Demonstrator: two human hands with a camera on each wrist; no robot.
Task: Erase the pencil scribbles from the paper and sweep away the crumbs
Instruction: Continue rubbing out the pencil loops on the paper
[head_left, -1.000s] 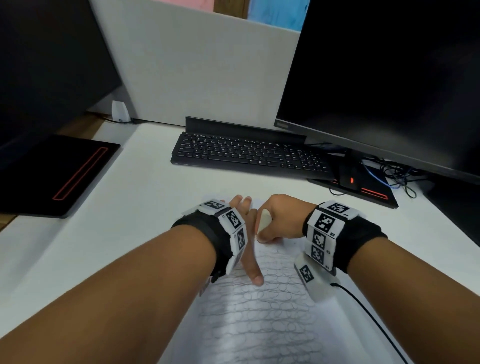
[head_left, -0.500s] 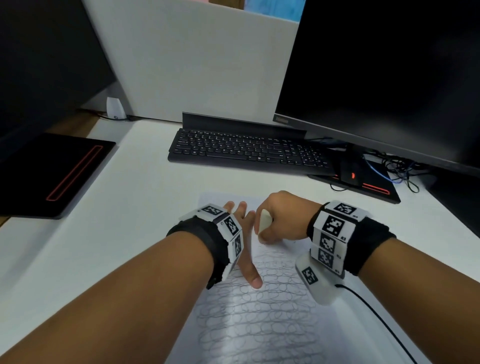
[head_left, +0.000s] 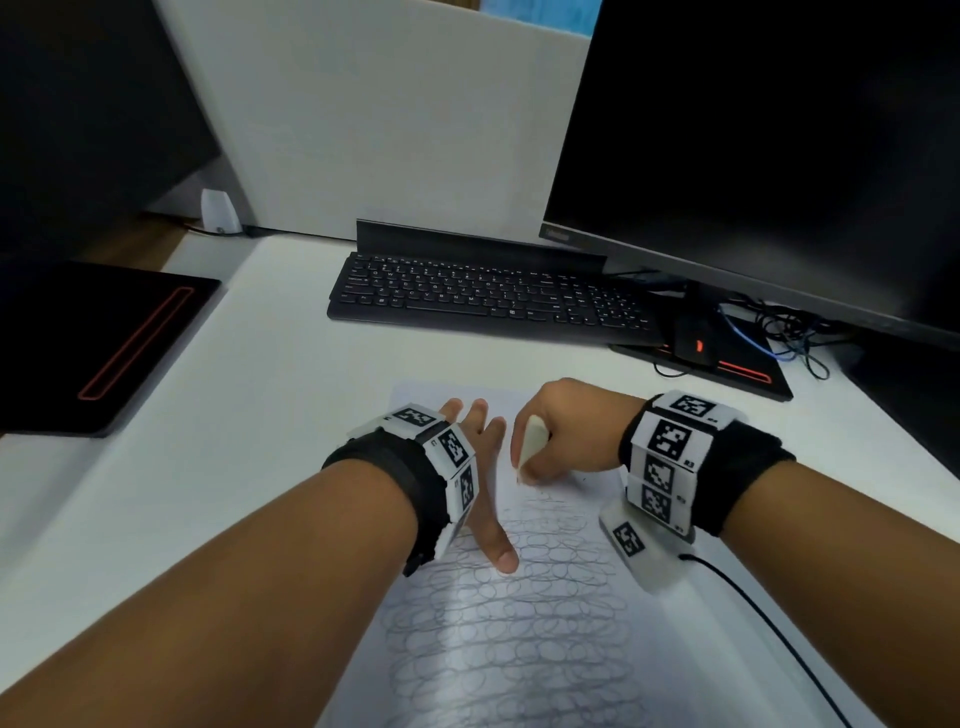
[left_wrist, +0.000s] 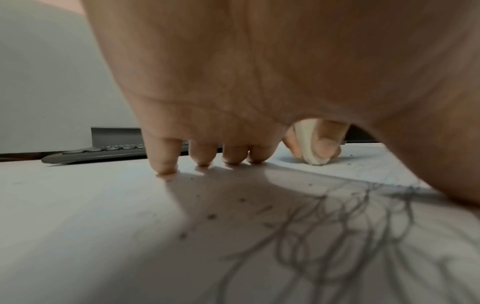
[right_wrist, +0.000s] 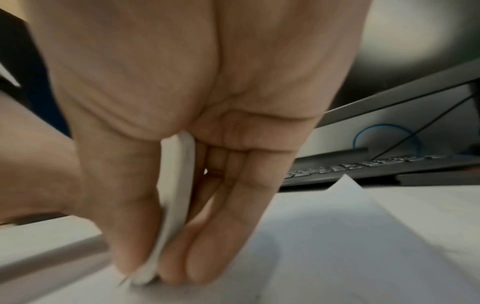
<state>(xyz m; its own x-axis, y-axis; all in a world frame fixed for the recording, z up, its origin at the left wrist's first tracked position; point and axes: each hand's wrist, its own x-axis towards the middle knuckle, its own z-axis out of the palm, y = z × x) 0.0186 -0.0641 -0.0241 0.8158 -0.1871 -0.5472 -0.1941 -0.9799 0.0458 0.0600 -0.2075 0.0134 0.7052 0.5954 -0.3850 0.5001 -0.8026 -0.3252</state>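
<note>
Dim, soft light; blurred wrist views

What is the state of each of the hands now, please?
Left hand: open, fingers spread, pressing on the white scribbled paper sheet.
Right hand: closed, pinching the white rubber eraser against the paper.

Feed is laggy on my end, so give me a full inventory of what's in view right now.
paper: one, white, on the desk under both hands
pencil scribbles: many grey loops, covering the near part of the paper
crumbs: several dark specks, on the paper by the left fingertips
eraser: one, white, tip on the paper
keyboard: one, black, beyond the paper
monitor: one, black, far right
desk: one, white
cables: several, black and blue, under the monitor
left hand: fingers spread, pressing the paper
right hand: pinching the eraser
</note>
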